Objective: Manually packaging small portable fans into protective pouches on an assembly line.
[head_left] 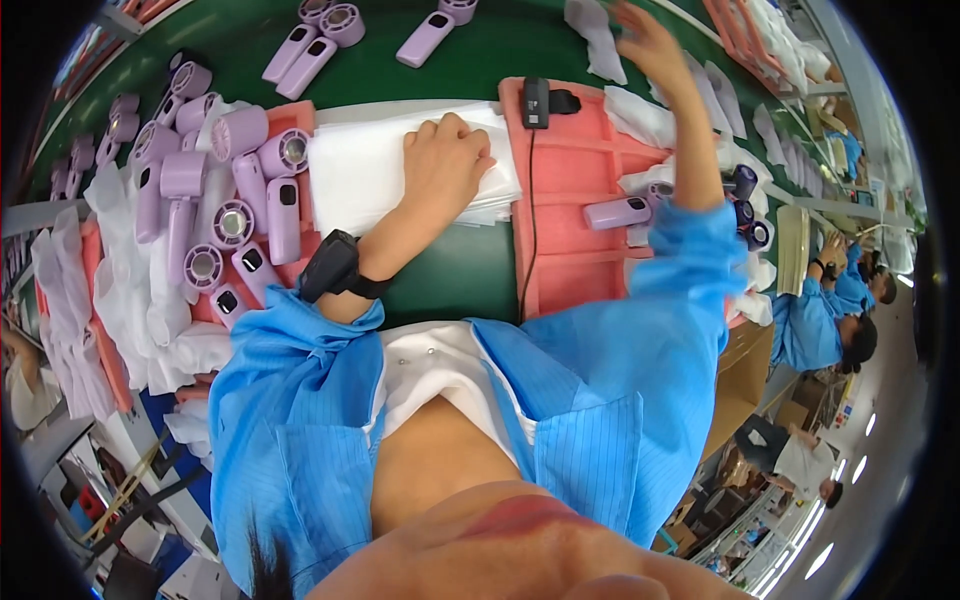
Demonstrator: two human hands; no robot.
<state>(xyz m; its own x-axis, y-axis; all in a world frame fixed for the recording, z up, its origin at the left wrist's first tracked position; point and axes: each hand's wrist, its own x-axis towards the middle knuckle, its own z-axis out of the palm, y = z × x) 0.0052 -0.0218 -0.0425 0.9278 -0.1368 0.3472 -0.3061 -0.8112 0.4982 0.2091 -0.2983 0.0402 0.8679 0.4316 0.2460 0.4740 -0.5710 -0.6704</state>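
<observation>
My left hand (445,160), with a black wristband device behind it, lies on a stack of white foam sheets (360,170), fingers curled down onto the top sheet. My right hand (645,45) is raised far out over the green belt (400,80), fingers apart and slightly blurred, beside a white pouch (592,28) and holding nothing. To the left of the stack, several purple handheld fans (235,195) are piled on a pink tray. A single purple fan (618,212) lies on the pink tray (570,250) under my right forearm.
A small black device with a cable (537,102) sits on the right tray's far edge. More purple fans (320,45) lie on the belt. White pouches (650,115) are scattered to the right. Other people in blue coats (830,320) work at the right.
</observation>
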